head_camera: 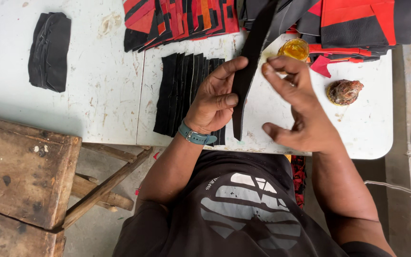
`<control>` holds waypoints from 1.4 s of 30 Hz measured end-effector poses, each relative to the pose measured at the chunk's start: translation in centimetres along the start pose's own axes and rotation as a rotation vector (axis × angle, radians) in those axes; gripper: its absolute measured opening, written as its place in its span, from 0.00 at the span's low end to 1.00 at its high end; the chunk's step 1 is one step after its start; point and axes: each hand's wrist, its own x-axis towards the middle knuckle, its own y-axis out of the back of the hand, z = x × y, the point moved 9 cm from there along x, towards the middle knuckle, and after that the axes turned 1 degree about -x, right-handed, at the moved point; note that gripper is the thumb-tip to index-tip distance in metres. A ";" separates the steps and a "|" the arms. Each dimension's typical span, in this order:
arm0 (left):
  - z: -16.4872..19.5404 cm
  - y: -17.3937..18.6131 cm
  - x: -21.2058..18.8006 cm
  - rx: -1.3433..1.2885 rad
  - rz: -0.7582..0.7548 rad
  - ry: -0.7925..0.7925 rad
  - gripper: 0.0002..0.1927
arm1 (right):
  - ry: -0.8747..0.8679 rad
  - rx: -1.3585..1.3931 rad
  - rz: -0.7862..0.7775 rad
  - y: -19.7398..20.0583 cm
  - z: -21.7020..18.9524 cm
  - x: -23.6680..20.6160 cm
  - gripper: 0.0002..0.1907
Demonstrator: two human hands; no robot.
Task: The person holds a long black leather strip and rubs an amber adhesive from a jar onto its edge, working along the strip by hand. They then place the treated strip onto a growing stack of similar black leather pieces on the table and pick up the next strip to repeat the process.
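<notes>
Two bare hands work over a white table (96,95). The left hand (212,102) has its grip clamped on a long black leather strip (243,81), thumb pressed on its face, holding it above the table edge. The right hand (298,102) hovers just beside the strip, fingers spread apart and holding nothing. Under the left hand lies a fanned stack of black pieces (179,90). A small glue pot (294,49) sits near the right fingertips.

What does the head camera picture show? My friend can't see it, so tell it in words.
A person's left hand holds a long black strip over a white table, while the right hand touches it with its fingers. Nearby lie black pieces, red-and-black stacks and a small yellow glue pot.
</notes>
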 end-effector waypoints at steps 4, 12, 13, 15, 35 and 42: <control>0.2 -1.1 0.8 -0.030 0.003 0.019 0.40 | 0.079 -0.303 -0.041 -1.1 -2.3 0.2 0.44; 0.8 -2.4 1.3 0.036 0.001 0.005 0.46 | 0.189 -0.616 0.010 -1.8 -4.7 -1.4 0.33; 0.8 -2.4 1.4 0.032 0.001 0.001 0.46 | 0.201 -0.630 0.016 -2.0 -5.0 -1.6 0.31; 0.8 -2.3 1.5 0.014 0.003 -0.002 0.46 | 0.250 -0.598 0.014 -2.2 -5.8 -2.0 0.29; 1.1 -2.2 1.2 -0.002 0.022 -0.008 0.45 | 0.303 -0.831 0.042 -3.5 -6.5 -2.7 0.24; 1.2 -3.3 1.0 -0.026 -0.083 -0.004 0.40 | 0.235 -0.898 0.119 -2.2 -6.2 -0.8 0.27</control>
